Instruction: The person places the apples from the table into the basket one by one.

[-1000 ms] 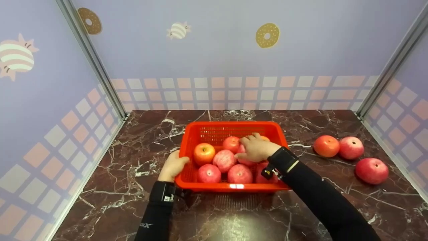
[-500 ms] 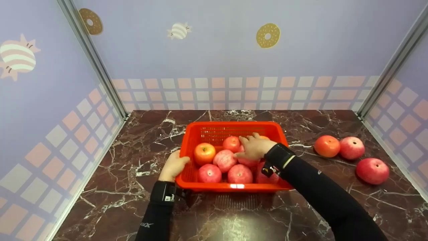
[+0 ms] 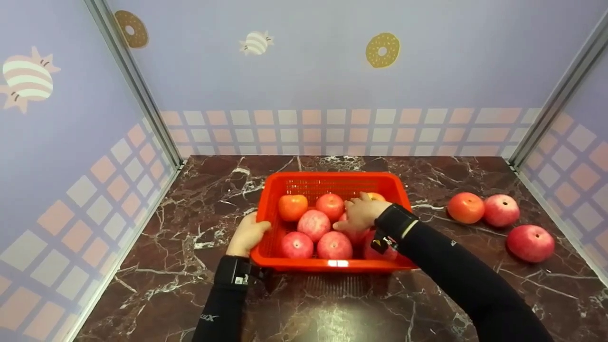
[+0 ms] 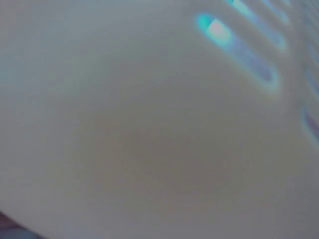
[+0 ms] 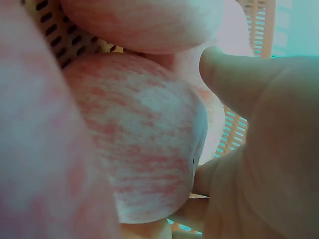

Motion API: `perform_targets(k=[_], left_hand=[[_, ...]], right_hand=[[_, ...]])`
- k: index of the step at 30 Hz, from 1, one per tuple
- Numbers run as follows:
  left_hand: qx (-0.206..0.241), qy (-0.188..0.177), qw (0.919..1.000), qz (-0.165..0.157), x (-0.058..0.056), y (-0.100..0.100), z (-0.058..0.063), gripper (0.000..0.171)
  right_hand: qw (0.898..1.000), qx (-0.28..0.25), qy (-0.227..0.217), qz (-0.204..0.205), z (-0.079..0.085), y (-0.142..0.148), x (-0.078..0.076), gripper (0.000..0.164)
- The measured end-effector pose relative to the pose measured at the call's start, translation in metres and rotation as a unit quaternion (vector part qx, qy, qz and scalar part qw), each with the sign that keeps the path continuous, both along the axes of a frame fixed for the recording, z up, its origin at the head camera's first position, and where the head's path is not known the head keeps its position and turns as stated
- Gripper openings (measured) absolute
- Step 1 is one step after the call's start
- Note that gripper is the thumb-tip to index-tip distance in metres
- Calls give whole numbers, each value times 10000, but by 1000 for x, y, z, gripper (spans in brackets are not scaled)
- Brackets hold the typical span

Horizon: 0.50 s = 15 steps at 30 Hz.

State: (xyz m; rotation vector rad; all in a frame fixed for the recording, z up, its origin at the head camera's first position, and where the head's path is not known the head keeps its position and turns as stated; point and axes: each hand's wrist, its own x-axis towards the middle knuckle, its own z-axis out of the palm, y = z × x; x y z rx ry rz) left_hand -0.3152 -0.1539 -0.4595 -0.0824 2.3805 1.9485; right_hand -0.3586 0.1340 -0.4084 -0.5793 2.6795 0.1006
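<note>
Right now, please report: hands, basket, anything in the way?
Left hand grips red basket at left rim. Right hand against one fruit inside; grip unclear. Three loose fruits to the right, blocking neither hand.

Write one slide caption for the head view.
Left hand grips a rectangular red plastic basket, right hand above round reddish fruits.

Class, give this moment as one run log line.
left hand: grips basket | right hand: touches apple inside | table: three fruits right of basket
</note>
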Motion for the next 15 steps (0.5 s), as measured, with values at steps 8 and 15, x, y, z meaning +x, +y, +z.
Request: perform_targets(k=[8, 15], left_hand=[[-245, 133, 9996, 92, -1, 1, 1, 30], [-163, 94, 9998, 66, -2, 1, 0, 31]], right_hand=[[9993, -222, 251, 189, -3, 7, -8, 87], [9991, -308, 176, 224, 8, 8, -6, 77]])
